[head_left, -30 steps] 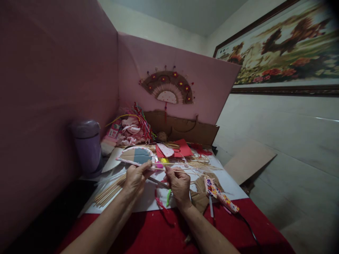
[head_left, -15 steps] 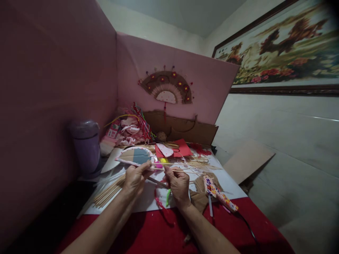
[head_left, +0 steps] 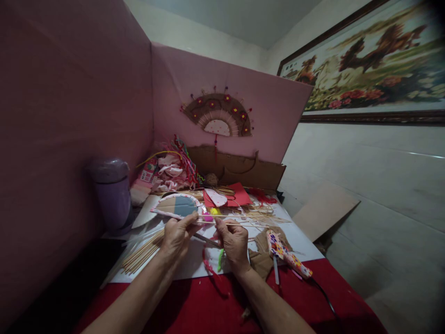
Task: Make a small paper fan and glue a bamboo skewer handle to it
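Clearly the work centres on a thin bamboo stick (head_left: 225, 224) held level just below the middle of the frame, between both hands. The left hand (head_left: 177, 236) pinches one end with thumb and fingertips closed on it; the right hand (head_left: 233, 243) is curled shut around the stick further along, and its far end pokes out to the right over the white sheet (head_left: 306, 243) covering the worktop. A second, darker rod (head_left: 205, 239) runs slanting beneath the hands; whether either hand grips it too I cannot tell.

As a judgement of progress: the stick looks bare, with no paper or trim on it that I can make out, so this piece seems at an early stage. Just above the left hand lies a half-round cardboard fan blank (head_left: 179, 204) with a pale edging and a blue patch, which reads as partly decorated but with no ribs fixed. A loose bundle of spare sticks (head_left: 142, 253) fans out at lower left, so plenty of material lies unused.

Further out, a flower-patterned glue gun (head_left: 287, 256) rests at the lower right of the sheet, its cord trailing over the red cloth (head_left: 208, 306). Red paper (head_left: 239, 195) and a pale heart-shaped cutout (head_left: 217, 197) lie behind the hands, and a heap of coloured ribbons (head_left: 175, 169) and a purple flask (head_left: 113, 190) stand to the left. On the pink board in the upper middle hangs a finished brown fan (head_left: 219, 113) with flowers, the likely model for what is left to do.
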`<action>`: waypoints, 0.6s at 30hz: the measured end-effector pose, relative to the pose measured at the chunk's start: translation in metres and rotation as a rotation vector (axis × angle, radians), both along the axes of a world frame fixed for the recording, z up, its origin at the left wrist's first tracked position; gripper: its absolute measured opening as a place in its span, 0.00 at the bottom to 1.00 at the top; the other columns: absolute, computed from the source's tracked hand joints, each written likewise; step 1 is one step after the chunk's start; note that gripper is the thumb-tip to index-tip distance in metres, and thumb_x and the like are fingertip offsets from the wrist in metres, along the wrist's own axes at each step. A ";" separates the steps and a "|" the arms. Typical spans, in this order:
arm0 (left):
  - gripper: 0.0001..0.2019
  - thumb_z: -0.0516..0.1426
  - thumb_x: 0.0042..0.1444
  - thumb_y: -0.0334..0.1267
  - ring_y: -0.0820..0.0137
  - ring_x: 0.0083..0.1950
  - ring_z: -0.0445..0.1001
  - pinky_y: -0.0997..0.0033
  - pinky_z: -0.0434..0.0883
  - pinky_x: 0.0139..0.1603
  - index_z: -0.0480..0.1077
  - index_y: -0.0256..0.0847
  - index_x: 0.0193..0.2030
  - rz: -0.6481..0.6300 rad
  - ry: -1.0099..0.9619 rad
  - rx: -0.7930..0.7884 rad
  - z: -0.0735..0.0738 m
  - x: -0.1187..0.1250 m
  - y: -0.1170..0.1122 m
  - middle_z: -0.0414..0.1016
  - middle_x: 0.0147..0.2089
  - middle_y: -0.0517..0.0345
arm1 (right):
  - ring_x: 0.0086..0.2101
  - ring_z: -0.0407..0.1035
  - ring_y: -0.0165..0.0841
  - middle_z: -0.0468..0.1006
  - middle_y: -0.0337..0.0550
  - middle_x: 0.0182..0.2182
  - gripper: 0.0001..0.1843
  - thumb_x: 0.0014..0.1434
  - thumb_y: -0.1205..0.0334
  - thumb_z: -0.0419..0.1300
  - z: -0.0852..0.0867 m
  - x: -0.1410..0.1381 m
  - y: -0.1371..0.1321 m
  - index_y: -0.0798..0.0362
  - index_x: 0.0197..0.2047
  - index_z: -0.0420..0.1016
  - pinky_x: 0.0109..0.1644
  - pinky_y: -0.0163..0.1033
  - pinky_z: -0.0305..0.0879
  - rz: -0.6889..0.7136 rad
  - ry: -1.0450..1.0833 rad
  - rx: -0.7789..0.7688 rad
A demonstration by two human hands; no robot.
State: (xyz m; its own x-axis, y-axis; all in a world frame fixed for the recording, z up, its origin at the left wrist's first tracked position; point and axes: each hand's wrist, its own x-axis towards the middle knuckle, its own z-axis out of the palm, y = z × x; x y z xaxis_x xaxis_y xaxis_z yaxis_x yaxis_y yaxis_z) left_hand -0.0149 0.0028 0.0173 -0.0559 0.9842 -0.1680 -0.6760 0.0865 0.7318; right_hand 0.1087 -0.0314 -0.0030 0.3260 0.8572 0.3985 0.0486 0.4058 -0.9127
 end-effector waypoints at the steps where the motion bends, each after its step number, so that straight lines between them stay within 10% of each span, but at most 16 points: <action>1: 0.07 0.64 0.35 0.25 0.74 0.22 0.71 0.73 0.74 0.25 0.68 0.31 0.19 -0.002 -0.001 0.003 0.000 0.000 0.000 0.73 0.20 0.56 | 0.13 0.55 0.22 0.65 0.36 0.15 0.22 0.50 0.50 0.62 0.000 0.000 0.000 0.57 0.15 0.68 0.14 0.28 0.49 -0.001 -0.006 0.005; 18: 0.04 0.61 0.41 0.22 0.74 0.23 0.72 0.74 0.75 0.26 0.70 0.29 0.20 -0.017 0.000 -0.014 -0.001 -0.002 0.004 0.74 0.20 0.55 | 0.11 0.55 0.22 0.66 0.34 0.13 0.21 0.50 0.49 0.61 0.000 0.000 0.004 0.57 0.17 0.69 0.14 0.28 0.49 0.002 0.027 -0.009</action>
State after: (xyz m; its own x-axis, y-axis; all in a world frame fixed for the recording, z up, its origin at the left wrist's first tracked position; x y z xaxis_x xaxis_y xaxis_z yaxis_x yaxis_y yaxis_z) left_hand -0.0168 0.0066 0.0162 -0.0388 0.9826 -0.1817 -0.6743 0.1085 0.7305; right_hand 0.1087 -0.0272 -0.0034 0.3344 0.8616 0.3818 0.0234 0.3974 -0.9173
